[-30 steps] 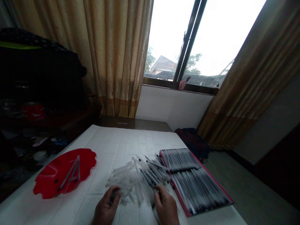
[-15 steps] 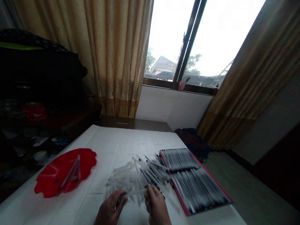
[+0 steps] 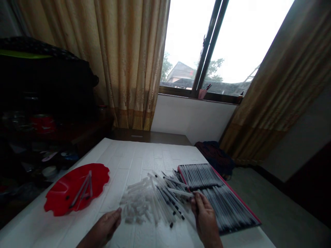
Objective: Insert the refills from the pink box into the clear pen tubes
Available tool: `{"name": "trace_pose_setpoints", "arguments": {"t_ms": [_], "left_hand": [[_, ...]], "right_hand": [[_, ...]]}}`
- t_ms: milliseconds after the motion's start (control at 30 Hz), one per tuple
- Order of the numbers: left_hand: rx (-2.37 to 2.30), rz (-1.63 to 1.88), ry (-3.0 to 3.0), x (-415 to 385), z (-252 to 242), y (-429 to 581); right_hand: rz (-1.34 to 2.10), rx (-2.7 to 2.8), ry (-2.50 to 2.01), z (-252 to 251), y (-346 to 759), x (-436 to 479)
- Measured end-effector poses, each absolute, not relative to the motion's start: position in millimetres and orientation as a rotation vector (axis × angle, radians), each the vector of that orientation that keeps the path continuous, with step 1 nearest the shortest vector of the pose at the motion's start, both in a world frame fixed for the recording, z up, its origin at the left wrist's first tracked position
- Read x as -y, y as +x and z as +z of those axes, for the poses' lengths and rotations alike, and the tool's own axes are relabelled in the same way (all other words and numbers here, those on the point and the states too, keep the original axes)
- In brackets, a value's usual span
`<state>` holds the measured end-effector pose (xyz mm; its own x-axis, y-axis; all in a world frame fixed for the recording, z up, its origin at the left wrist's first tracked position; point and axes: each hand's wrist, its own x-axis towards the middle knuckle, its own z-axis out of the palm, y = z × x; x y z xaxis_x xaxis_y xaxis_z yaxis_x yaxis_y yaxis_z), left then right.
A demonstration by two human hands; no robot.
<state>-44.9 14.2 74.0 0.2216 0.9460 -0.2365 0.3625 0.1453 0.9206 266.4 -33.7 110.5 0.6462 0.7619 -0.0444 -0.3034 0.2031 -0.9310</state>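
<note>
From the head view, we looked down on a white table (image 3: 144, 158) that filled the lower half of the frame. Our left hand (image 3: 103, 229) lay at the bottom edge, left of centre. It was open and palm down on the table with nothing in it, its fingertips just beside the near left edge of a loose pile of pens (image 3: 157, 201). The pile of clear barrels and dark-tipped refills sat in the lower middle of the frame.

Our right hand (image 3: 205, 217) came up from the bottom, right of centre. Its thumb and fingers were closed on the end of a pale pen (image 3: 181, 193), which pointed toward the left over the far right part of the pile.

Just to the right of that hand lay a flat red-edged box (image 3: 182, 174) packed with rows of pens, touching the pile's right side. At lower left, well apart from both hands, a red plate (image 3: 59, 203) held a few pens.

A tan curtain (image 3: 124, 62) hung in the upper left, and a bright window (image 3: 232, 41) filled the upper right.
</note>
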Motion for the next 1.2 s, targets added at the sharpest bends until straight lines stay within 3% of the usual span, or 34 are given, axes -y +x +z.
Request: {"name": "trace_pose_setpoints", "arguments": {"t_ms": [167, 400, 533, 933, 1200], "left_hand": [[-1.654, 0.846, 1.81, -26.5, 82.7, -69.6], [-1.995, 0.736, 2.433, -21.0, 54.0, -61.2], [-1.962, 0.739, 2.565, -18.6, 44.8, -63.4], [-1.779, 0.756, 2.748, -23.6, 27.9, -82.4], [-1.638, 0.757, 2.673, -35.6, 21.2, -97.5]], "right_hand": [[0.722, 1.091, -1.275, 94.5, 234.0, 34.5], [-0.123, 1.721, -1.451, 59.7, 187.8, 32.0], [-0.363, 1.778, -1.471, 61.2, 191.1, 28.9], [-0.274, 1.771, -1.558, 47.2, 186.2, 33.9], [-0.166, 1.691, -1.782, 100.6, 257.4, 58.2]]}}
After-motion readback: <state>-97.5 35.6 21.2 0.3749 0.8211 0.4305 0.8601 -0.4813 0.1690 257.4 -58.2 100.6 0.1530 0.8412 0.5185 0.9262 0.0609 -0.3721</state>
